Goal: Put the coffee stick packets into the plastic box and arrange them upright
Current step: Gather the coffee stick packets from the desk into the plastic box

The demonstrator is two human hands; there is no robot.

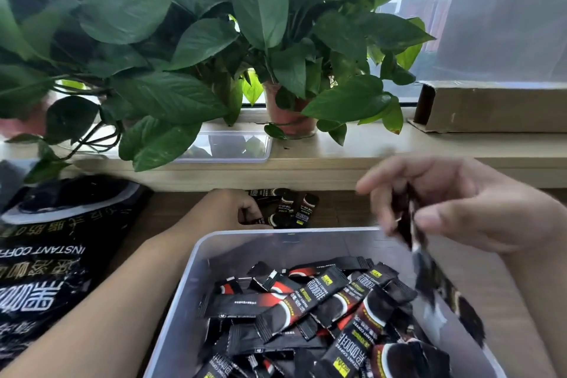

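Observation:
A clear plastic box [196,261] sits in front of me, holding several black-and-red coffee stick packets [310,307] that lie flat in a loose heap. My right hand [460,205] hovers over the box's right rim, fingers pinched on a blurred coffee packet [426,273] that hangs down into the box. My left hand [233,209] reaches beyond the box's far edge, its fingers closed on one packet of a small pile of loose packets [294,209] on the wooden table.
A large black instant coffee bag [52,252] lies left of the box. A clear lid [236,147], potted plants [291,113] and a cardboard box [497,107] stand on the windowsill behind the table.

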